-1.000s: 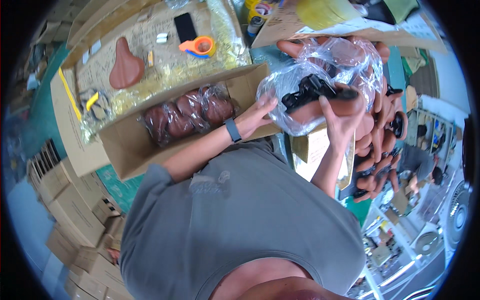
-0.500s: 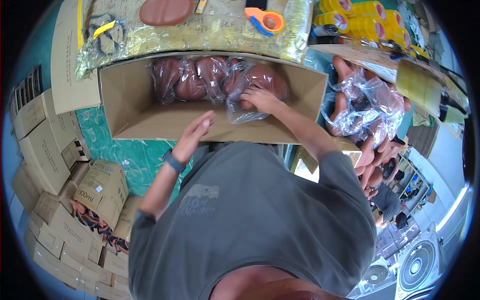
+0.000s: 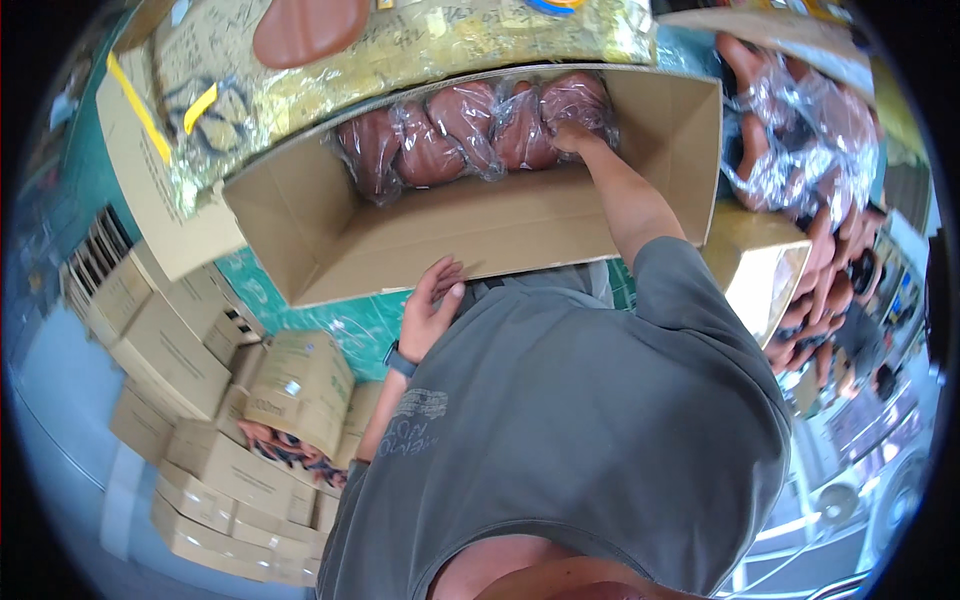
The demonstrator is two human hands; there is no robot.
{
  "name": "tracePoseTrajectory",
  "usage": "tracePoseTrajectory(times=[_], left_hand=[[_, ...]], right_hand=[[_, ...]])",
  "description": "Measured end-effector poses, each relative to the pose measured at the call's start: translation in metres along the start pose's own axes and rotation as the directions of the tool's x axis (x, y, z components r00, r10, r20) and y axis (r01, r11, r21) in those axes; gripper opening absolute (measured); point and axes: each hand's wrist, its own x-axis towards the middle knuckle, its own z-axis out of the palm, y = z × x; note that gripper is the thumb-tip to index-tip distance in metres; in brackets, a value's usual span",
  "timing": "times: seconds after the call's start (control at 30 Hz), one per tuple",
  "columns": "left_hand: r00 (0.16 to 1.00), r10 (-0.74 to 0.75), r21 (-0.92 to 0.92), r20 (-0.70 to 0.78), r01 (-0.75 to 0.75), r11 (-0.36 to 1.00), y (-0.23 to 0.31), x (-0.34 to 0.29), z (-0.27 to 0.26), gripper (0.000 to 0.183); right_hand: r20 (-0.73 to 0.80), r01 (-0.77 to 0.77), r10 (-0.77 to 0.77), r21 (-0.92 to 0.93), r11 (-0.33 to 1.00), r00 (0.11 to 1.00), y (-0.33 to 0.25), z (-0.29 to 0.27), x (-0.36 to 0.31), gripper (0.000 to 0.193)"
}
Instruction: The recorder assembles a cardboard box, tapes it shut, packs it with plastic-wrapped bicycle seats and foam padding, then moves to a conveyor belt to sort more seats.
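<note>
A long open cardboard box (image 3: pixel 470 215) lies in front of me. Along its far side sits a row of reddish-brown padded pieces (image 3: pixel 430 145) in clear plastic bags. At the right end of that row my right hand (image 3: pixel 575 138) presses against the last bagged reddish-brown piece (image 3: pixel 580 98), its fingers bent together and their tips partly hidden in the plastic. My left hand (image 3: pixel 430 312) is by the box's near edge, holding nothing, with the fingers loosely bent and the thumb apart.
Beyond the box, a taped surface (image 3: pixel 480 40) carries a brown oval pad (image 3: pixel 310 28) and a yellow cutter (image 3: pixel 201 108). More bagged brown pieces (image 3: pixel 810 130) are heaped at right. Stacked cartons (image 3: pixel 165 335) and a paper sack (image 3: pixel 300 375) stand at lower left.
My right hand has pushed the rightmost bagged piece back into line with the row. My left hand has drawn back from over the box to its near edge. The whole view has tilted.
</note>
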Motion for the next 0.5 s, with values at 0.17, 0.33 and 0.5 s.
tracePoseTrajectory(times=[0.17,0.33,0.5], left_hand=[[0.975,0.056,0.345,0.217,-0.130,0.930,0.015,0.037,-0.030,0.054],[0.874,0.218,0.425,0.434,-0.412,0.806,0.027,0.042,-0.016,0.052],[0.755,0.200,0.345,0.625,-0.497,0.797,0.007,0.016,0.025,0.049]], right_hand=[[-0.311,0.364,-0.341,0.018,0.931,0.887,-0.127,-0.045,-0.117,0.042],[-0.766,0.775,-0.249,0.458,0.435,0.592,-0.218,-0.037,-0.308,0.048],[-0.471,0.419,-0.455,0.882,-0.217,0.756,-0.190,0.081,-0.413,0.033]])
